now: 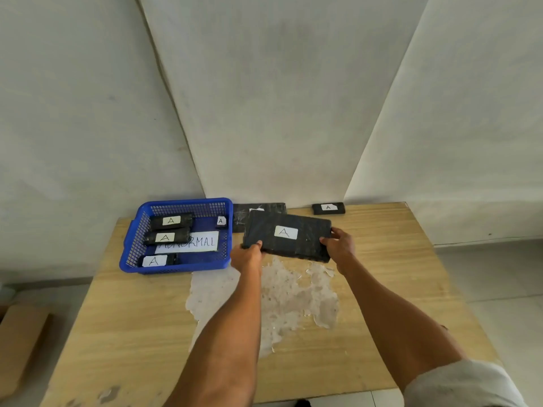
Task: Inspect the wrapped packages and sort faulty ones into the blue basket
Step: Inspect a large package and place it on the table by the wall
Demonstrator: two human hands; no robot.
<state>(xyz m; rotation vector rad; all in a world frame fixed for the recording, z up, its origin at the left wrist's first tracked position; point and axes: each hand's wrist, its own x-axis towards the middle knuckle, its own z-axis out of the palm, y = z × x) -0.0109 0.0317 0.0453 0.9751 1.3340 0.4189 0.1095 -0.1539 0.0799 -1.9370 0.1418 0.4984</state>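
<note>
The left hand (248, 257) grips the near left corner of a large flat black wrapped package (311, 242), thumb on top and fingers tucked beneath. The right hand (338, 245) holds the same package at its right short edge, fingers curled round it. The package tilts slightly and seems to be lifted just clear of the light wood-grain worktop (132, 318), though the gap under it is hard to make out. A white paper label (286, 232) marked "A" sits on its top face. Just left of the left hand stands a blue plastic mesh basket (132, 248). It holds a white paper sign (202, 245) reading "ABNORMAL", a first narrow black package (172, 221) at the far wall, a second narrow black package (167, 237) overlapping the sign, a third narrow black package (160, 260) at the near wall, and a small black packet (221, 221) in the far right corner. Beyond both hands, partly hidden by the held package, lies a black package in shiny film (264, 207). Farther beyond the right hand, at the worktop's back edge, rests a short black labelled package (328, 208). Below the hands spreads a pale worn patch (293, 298).
</note>
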